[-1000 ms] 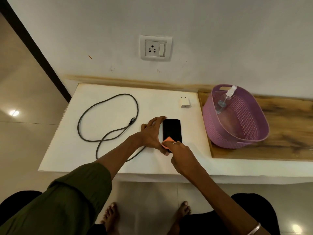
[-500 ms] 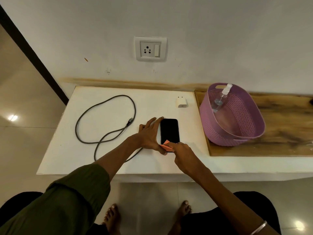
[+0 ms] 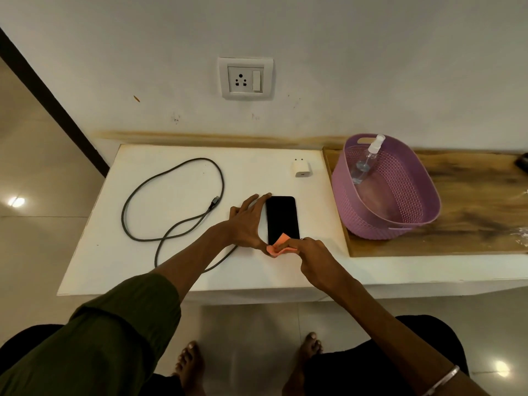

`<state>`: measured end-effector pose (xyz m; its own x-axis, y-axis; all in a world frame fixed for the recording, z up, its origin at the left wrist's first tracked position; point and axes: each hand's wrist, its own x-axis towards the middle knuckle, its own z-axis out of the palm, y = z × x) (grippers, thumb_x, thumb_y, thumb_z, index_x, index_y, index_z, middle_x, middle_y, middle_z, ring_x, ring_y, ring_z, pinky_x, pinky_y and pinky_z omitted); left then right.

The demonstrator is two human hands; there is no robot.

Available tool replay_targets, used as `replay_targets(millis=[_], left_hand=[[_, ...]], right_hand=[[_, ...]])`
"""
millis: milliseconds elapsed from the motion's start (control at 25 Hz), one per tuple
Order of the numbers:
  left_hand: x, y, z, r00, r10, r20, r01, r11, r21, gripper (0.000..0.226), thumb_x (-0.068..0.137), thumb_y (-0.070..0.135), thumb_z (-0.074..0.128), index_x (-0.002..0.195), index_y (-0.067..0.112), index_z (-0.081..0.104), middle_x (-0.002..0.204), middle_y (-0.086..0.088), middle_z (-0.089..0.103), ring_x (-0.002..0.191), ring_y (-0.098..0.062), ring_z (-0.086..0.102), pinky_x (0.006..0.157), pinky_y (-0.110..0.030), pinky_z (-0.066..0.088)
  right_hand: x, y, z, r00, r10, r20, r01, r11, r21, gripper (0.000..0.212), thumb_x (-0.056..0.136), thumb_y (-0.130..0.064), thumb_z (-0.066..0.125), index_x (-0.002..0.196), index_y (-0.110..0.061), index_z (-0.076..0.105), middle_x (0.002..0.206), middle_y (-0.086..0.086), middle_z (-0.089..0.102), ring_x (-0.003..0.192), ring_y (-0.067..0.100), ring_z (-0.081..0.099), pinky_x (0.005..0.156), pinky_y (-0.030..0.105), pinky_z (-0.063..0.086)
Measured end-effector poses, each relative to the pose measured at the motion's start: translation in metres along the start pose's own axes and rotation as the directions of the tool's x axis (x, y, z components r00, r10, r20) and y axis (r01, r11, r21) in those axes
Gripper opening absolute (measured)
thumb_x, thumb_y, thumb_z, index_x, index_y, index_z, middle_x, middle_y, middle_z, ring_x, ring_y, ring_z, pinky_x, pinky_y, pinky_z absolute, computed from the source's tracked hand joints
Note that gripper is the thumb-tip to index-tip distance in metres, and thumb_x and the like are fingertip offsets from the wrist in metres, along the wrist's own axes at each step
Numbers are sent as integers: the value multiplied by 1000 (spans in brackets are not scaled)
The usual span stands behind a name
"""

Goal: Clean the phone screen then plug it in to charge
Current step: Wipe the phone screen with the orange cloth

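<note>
Head-camera view, looking down over a white counter (image 3: 94,252): a person's two hands worked a dark phone (image 3: 281,218) lying flat, screen up, near the front edge. Over the preceding second the orange cloth (image 3: 276,247) had slid from the lower part of the glass down to the phone's near end, where it now sat bunched across the bottom edge, suggesting the close of a downward wiping stroke; the phone itself had not shifted on the counter. Cleaning therefore looked well under way, possibly near its end, while the charging half of the task remained untouched. A purple basket (image 3: 411,224) stood well to the right on a wooden board (image 3: 485,201), a clear spray bottle (image 3: 364,164) leaning inside it. The grey cable (image 3: 171,172) lay looped to the left of the phone, one plug end (image 3: 214,202) just beyond the left hand, apart from the phone. The wall socket (image 3: 245,78) above held nothing. The left hand (image 3: 247,224) braced the phone's left side, fingers straight along its edge and thumb at the near corner. The right hand (image 3: 311,254) reached in from the near right, its fingers pressing the cloth onto the phone's bottom edge; whether they pinched it or merely pushed could not be told. The white adapter (image 3: 301,168) sat alone behind the phone, unconnected.
</note>
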<state>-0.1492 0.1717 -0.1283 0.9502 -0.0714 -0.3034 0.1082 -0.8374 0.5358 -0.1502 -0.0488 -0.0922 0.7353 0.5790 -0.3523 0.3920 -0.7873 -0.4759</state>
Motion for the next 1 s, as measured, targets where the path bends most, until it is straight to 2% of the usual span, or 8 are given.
replay_targets(millis=[80, 160, 200, 360, 480, 680, 840, 1000], left_hand=[[0, -1, 0, 1000, -2, -7, 2, 1000, -6, 150, 38, 76, 82, 150, 39, -10, 162, 5, 4, 150, -17, -8, 114, -53, 14], [-1, 0, 0, 1000, -1, -13, 1, 1000, -8, 149, 37, 78, 81, 150, 40, -9, 162, 7, 4, 150, -16, -7, 115, -52, 13], [-1, 0, 0, 1000, -2, -14, 2, 1000, -12, 150, 36, 79, 80, 150, 40, -9, 162, 7, 4, 150, -15, -7, 115, -52, 13], [-3, 2, -1, 1000, -20, -13, 19, 999, -31, 151, 34, 79, 80, 150, 40, -9, 162, 5, 3, 150, -16, -7, 117, -50, 9], [-4, 4, -2, 999, -25, -22, 24, 999, -26, 150, 35, 77, 82, 150, 39, -7, 162, 5, 5, 150, -16, -5, 116, -48, 10], [-4, 6, -2, 999, -35, -24, 34, 999, -33, 150, 36, 74, 84, 151, 38, -5, 162, 6, 5, 151, -18, -2, 118, -49, 10], [-4, 7, -3, 999, -34, -17, 33, 999, -28, 151, 36, 74, 84, 151, 36, -5, 161, 5, 7, 150, -20, 0, 117, -49, 11], [-2, 4, -2, 999, -30, -21, 29, 999, -39, 149, 37, 72, 85, 151, 34, -4, 160, 6, 9, 150, -20, 3, 116, -47, 12]], right_hand=[[-6, 5, -3, 998, -57, 17, 57, 998, -32, 51, 84, 6, 61, 127, -22, 60, 125, 8, 61, 111, 21, 56, 92, 12, 33], [-12, 12, -4, 991, -131, 6, 131, 991, 8, 63, 80, 13, 56, 119, -36, 63, 121, -4, 60, 108, 11, 52, 93, 17, 38], [-15, 15, -4, 992, -128, -6, 128, 992, 15, 63, 79, 13, 56, 118, -36, 62, 123, -6, 59, 110, 9, 52, 96, 18, 38], [-20, 24, -5, 996, 20, -83, -20, 1000, 2, 55, 81, 9, 64, 126, -22, 60, 130, 4, 61, 107, 15, 58, 96, 21, 40], [-24, 27, -6, 993, -13, -116, 15, 1000, 16, 57, 83, 9, 60, 128, -26, 58, 130, 1, 62, 111, 18, 60, 98, 20, 40], [-25, 22, 9, 996, 27, -82, -34, 996, -81, 69, 91, -2, 56, 149, -27, 28, 139, 3, 53, 116, 23, 58, 103, 29, 42], [-2, 18, -3, 992, 32, -125, -39, 998, -55, 62, 94, -4, 53, 148, -23, 32, 132, 6, 58, 108, 24, 61, 96, 27, 47], [33, 11, -13, 989, 45, -141, -43, 999, 20, 50, 96, -13, 52, 144, -16, 38, 129, 9, 59, 108, 28, 61, 99, 36, 51]])
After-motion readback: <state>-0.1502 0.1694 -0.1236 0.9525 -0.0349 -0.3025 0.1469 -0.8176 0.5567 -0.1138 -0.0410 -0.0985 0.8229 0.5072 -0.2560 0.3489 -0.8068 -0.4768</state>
